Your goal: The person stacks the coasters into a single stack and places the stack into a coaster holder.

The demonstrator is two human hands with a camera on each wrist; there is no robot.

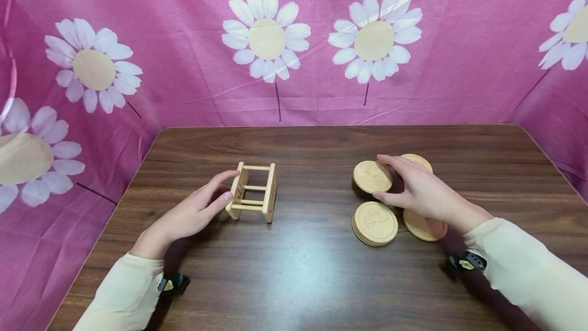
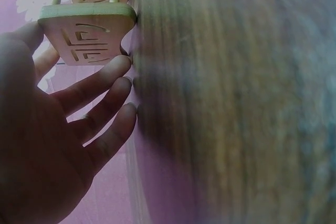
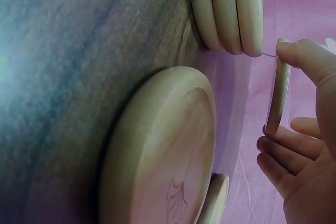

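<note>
Cream sleeves (image 1: pixel 533 275) are closest, with black wrist straps (image 1: pixel 473 261) at their cuffs, over a dark wood-grain table (image 1: pixel 294 275). The right hand (image 1: pixel 424 190) has its thumb and fingers parted just wide enough to span one pale wooden disc (image 1: pixel 372 176), pinching it by opposite points of its rim; the right wrist view shows that disc edge-on, apparently raised off the table. Nearer the person sits a disc stack (image 1: pixel 375 222), and further discs (image 1: pixel 419 229) lie partly hidden beneath the hand and wrist. At the left, a small rack (image 1: pixel 255 188) of similar pale wood stands on the table, its two cut-out side panels (image 1: pixel 271 193) joined by thin bars (image 1: pixel 248 208). The left hand (image 1: pixel 190 213) is loosely spread, thumb and index fingertips at the rack's left panel, the other fingers holding nothing; how firmly it presses I cannot tell. The discs look light, stiff and hard to break, though their smooth rounded edges may slip, so a pinch across the rim suits them, off the engraved face. The rack is likely light as well and easily nudged; its broad side panels seem the better hold, the thin bars being the likeliest part to give
</note>
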